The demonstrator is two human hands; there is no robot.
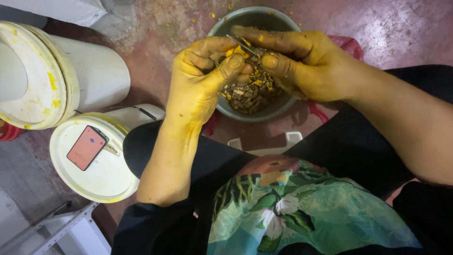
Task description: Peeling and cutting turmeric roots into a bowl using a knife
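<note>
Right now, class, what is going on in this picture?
A seated person works over a grey bowl of brownish peelings on the floor. The left hand, stained yellow, pinches a small yellow piece; the right hand holds a thin blade against it. Two white buckets stand nearby, one lid carrying a phone.

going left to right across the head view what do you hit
large white bucket → white lid with a phone lying on it → left hand stained yellow → small yellow piece held between the hands over the grey bowl → right hand
</note>
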